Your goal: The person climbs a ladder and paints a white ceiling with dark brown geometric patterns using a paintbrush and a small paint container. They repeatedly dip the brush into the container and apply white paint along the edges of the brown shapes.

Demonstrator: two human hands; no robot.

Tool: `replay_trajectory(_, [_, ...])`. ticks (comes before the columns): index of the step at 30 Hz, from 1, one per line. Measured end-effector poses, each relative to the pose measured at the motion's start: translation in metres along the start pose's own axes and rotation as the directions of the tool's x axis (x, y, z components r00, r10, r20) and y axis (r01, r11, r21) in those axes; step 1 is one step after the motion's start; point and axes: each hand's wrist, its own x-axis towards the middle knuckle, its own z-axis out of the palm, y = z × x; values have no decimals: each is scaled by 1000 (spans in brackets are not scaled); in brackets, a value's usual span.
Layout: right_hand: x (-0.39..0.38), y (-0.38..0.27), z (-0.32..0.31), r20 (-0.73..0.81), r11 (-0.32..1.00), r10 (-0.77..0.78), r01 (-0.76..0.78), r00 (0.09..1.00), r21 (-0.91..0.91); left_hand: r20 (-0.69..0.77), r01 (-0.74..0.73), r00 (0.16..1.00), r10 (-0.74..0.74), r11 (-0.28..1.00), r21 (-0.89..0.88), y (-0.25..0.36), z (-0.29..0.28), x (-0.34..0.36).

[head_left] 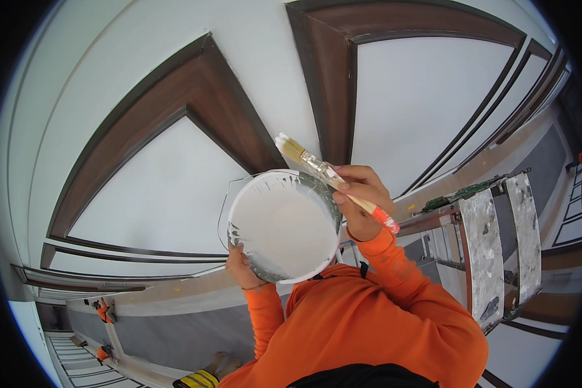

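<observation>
My left hand [242, 268] grips the side of a round bucket [260, 264], fingers closed at its rim. Pale white paint [284, 223] fills much of it, and streaks and drips coat the inner wall. A thin wire handle [221, 220] hangs off the bucket's left side. Above its right edge, my right hand [363, 199] is closed round the handle of a paintbrush [317, 167]. The bristles point up and left, with white paint on their tips. White paint also smears the metal ferrule and the red end of the wooden handle.
Ahead stands a white wall [265, 58] with dark brown wooden frames [220, 97] around white panels. A paint-spattered stepladder [485, 252] is close on my right. Far below on the left, people in orange [103, 311] are on the grey floor [174, 333].
</observation>
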Motion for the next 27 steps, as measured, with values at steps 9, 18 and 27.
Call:
replay_trajectory(9, [5,63,21,-26,926,-236,216,971,-310,-62,27,998,-29,999,-37,7,-30,-3])
replay_trajectory(18, [33,84,48,-55,784,-441,355,896,-510,-146,-3,989,-4,999,-50,13,-40,-16])
replay_trajectory(27, [45,89,54,-89,758,-463,341,882,-556,-113,75,990,-84,994,-80,3,-40,-16])
